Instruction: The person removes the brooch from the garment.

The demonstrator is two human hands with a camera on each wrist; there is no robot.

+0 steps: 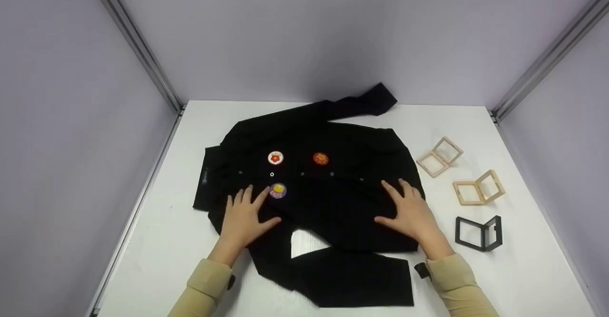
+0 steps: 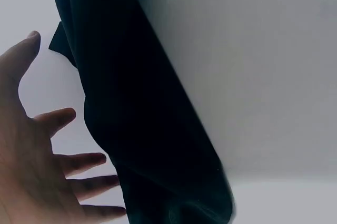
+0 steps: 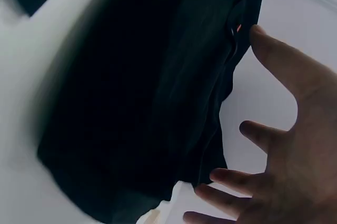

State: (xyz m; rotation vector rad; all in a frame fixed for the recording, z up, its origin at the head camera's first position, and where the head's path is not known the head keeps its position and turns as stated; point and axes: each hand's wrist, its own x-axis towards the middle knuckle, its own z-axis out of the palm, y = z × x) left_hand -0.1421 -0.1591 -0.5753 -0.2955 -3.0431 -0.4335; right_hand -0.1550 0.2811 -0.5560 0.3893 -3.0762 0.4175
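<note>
A black button-front shirt (image 1: 352, 212) lies spread on the white table, collar (image 1: 205, 193) to the left. On it are a white round patch with a red flower (image 1: 276, 158), an orange-red round one (image 1: 321, 158) and a purple one with a yellow figure (image 1: 278, 191). My left hand (image 1: 242, 219) is over the shirt near the collar, fingers spread, index fingertip by the purple patch. Over the hem end is my right hand (image 1: 409, 212), fingers also spread. Neither hand grips anything; whether they touch the cloth I cannot tell.
Right of the shirt stand three small hinged frames: a pale wooden one (image 1: 440, 156), a yellowish wooden one (image 1: 478, 188) and a black one (image 1: 479, 233). One sleeve (image 1: 352, 107) reaches toward the back wall, the other (image 1: 357, 279) lies folded at the front. Grey walls enclose the table.
</note>
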